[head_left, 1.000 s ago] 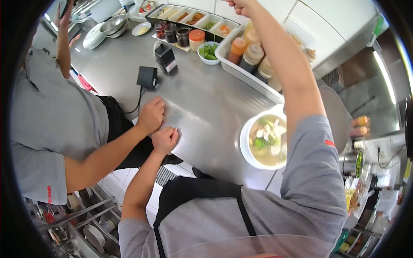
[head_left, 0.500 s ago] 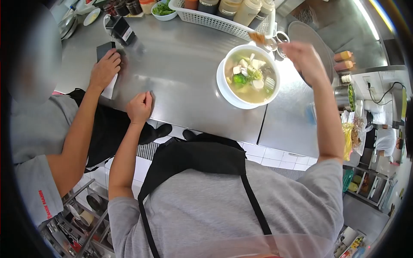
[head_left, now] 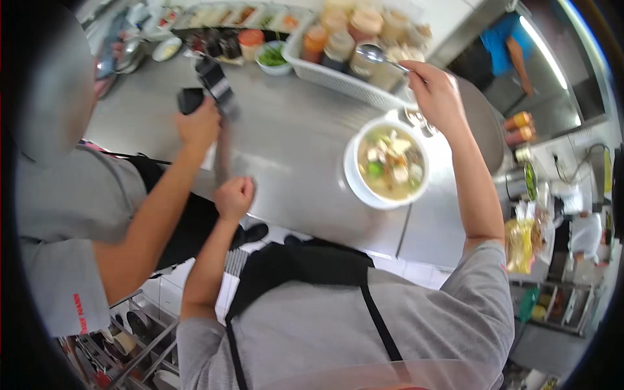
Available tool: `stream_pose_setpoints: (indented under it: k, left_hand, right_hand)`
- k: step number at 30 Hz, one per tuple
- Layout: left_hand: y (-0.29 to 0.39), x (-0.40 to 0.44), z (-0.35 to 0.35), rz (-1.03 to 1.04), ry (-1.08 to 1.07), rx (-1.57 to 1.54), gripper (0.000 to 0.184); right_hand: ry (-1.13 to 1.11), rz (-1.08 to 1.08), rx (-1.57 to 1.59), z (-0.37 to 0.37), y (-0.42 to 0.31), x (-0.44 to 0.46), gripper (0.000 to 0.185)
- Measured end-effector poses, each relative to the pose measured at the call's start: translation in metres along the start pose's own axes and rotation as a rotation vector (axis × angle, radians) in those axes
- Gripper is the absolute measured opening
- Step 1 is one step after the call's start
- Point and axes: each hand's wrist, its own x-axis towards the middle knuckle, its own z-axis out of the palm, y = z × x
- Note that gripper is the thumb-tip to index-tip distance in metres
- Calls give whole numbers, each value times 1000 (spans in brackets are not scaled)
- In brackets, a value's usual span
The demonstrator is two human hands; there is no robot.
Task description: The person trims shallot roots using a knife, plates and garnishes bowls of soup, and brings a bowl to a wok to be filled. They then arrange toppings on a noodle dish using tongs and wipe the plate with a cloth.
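My right hand is closed around the handle of a metal spoon, held over the bottles at the back. The spoon's bowl looks bare. Below stands a white bowl of clear soup with pale cubes, green vegetables and brown bits scattered on top. Beside the soup bowl, small dishes are partly hidden behind my right wrist. My left hand is a closed fist at the front edge of the steel counter, with nothing showing in it.
To my left a co-worker's hand is at a dark object, near a black device. A white basket of sauce bottles, a bowl of greens and jars line the back. A round grey tray lies at right.
Brown bits now lie on the soup; earlier a brown load was blurred beside the bowl. The spoon has swung up over the bottles. The co-worker's hand has lifted the dark object.
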Motion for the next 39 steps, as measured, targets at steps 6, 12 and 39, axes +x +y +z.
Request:
stream_pose_setpoints:
  k: [6, 12, 39]
  left_hand:
    - [9, 3, -7, -34, 8, 4, 27]
    - [9, 5, -7, -77, -40, 21, 28]
    - [128, 62, 86, -725, -447, -983, 45]
  right_hand:
    - [-280, -17, 143, 141, -36, 193, 22]
    - [-323, 21, -79, 302, -63, 290, 15]
    - [187, 1177, 1369, 82, 108, -205, 46]
